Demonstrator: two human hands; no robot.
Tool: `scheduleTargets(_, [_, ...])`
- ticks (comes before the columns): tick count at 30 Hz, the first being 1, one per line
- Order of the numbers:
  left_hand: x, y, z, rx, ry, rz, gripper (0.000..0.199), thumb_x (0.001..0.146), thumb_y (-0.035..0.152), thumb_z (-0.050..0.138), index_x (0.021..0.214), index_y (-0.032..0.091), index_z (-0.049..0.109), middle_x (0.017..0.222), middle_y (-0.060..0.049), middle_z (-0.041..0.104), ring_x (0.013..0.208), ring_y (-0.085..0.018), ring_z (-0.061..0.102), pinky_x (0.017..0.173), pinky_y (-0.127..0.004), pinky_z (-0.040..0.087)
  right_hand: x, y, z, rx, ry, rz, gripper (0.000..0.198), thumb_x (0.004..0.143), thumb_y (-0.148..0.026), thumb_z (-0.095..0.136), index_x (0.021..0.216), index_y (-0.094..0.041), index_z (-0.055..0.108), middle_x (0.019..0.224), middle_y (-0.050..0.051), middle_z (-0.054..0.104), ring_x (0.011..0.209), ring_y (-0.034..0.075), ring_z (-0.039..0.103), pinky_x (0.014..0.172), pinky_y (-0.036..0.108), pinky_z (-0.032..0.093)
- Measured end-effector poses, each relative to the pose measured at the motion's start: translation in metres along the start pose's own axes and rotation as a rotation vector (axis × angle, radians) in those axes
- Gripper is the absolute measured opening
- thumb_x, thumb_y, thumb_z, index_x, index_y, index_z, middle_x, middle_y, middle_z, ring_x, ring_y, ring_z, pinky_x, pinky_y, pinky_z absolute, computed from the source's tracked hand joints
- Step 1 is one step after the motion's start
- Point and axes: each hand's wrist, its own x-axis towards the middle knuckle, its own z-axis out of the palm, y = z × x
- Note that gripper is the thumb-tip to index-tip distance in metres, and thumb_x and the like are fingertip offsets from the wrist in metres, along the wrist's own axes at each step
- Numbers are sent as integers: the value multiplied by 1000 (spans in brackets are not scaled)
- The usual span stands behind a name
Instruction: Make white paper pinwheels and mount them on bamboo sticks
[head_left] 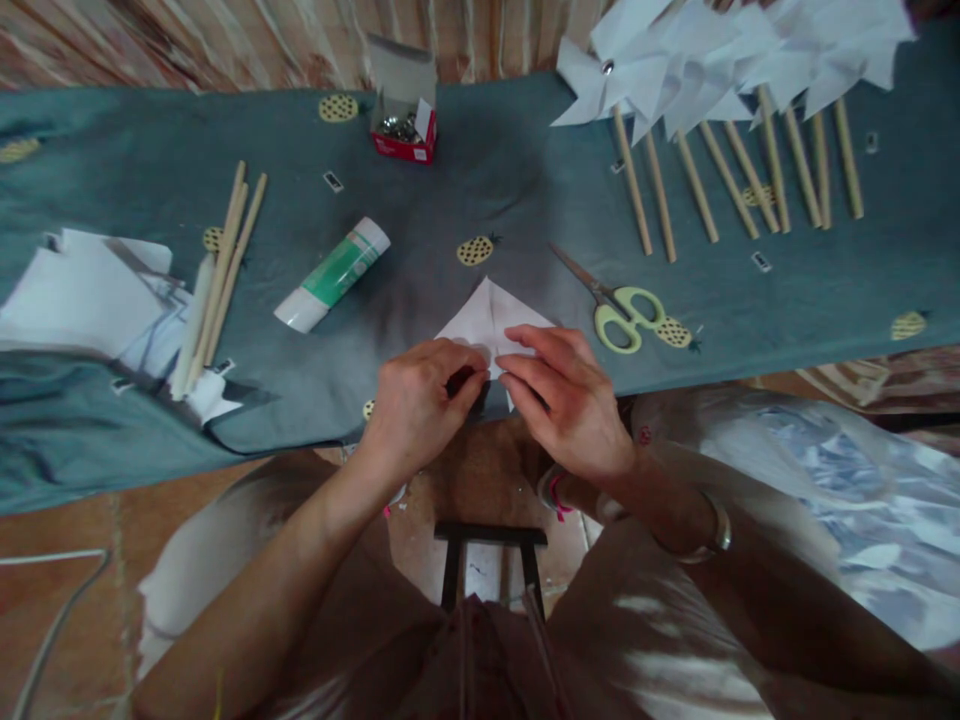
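Observation:
A white sheet of paper (487, 307), creased down its middle, lies at the front edge of the cloth-covered table with one corner pointing away from me. My left hand (424, 395) pinches the paper's near left part between thumb and forefinger. On the near right part, my right hand (568, 390) presses with its fingertips, close to the left hand's fingers. Both hands hide much of the sheet's near side. Scissors (619, 312) with light green handles lie to the right of the paper. A green and white glue stick (332, 275) lies to the left.
Finished paper pinwheels (637, 70) on wooden sticks line the back right. A red box (405, 130) of shiny metal pins stands open at the back. Loose sticks (225, 265) and white paper pieces (82, 290) lie at left. A dark stool (491, 535) is below the table edge.

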Motion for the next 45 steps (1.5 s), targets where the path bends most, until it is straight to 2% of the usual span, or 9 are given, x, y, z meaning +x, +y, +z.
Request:
scheduleTargets(7, [2,-1,-1,28,-11,9,8,86,16,62,83,20,68,77,-1,71,72,-16,66,69,-27,50,0,0,0,19,-14,23,19,93,-17,57,105,-23,70,125,10,67,112,27,58,98,51,52])
scheduleTargets(12, [2,-1,-1,34,-2,22,8,85,15,62,82,20,68,77,-1,71,72,-16,66,68,-27,50,0,-1,1,-5,-8,-4,19,94,-17,55,104,-20,70,124,13,68,111,27,58,98,50,53])
scheduleTargets(17, [2,-1,-1,31,-12,12,9,85,16,61,81,20,68,76,-1,70,71,-15,65,68,-27,50,3,-1,0,-21,-22,15,20,94,-18,55,104,-22,71,124,11,68,111,27,59,99,50,52])
scheduleTargets(23, [2,-1,-1,31,-12,22,8,84,14,62,81,19,67,76,-1,70,70,-15,65,67,-27,49,7,0,2,-60,-23,-6,24,95,-17,51,107,-18,72,123,13,68,110,27,58,98,48,54])
scheduleTargets(29, [2,-1,-1,24,-23,26,9,86,13,61,83,20,68,78,-2,70,72,-16,66,68,-28,51,5,-1,8,-66,-75,-12,33,94,-11,45,116,-18,69,132,13,63,120,29,53,103,51,50])
scheduleTargets(36, [-5,-2,1,52,17,115,9,90,19,61,93,18,69,88,-4,68,80,-17,66,73,-28,54,1,-2,15,-68,-81,-61,36,95,-10,41,120,-14,66,135,15,61,124,29,52,104,50,50])
scheduleTargets(40, [-7,-3,3,81,45,160,10,90,17,61,96,17,69,93,-6,67,84,-17,66,76,-28,55,1,-2,10,-87,-65,-82,35,95,-10,41,119,-11,66,134,18,62,123,31,53,102,51,51])
scheduleTargets(45, [-9,-5,4,126,35,176,13,94,22,58,100,18,69,95,-5,67,88,-17,66,80,-29,56,3,10,-5,-46,-13,10,41,94,-12,41,130,-19,61,135,13,61,124,29,55,106,53,47])
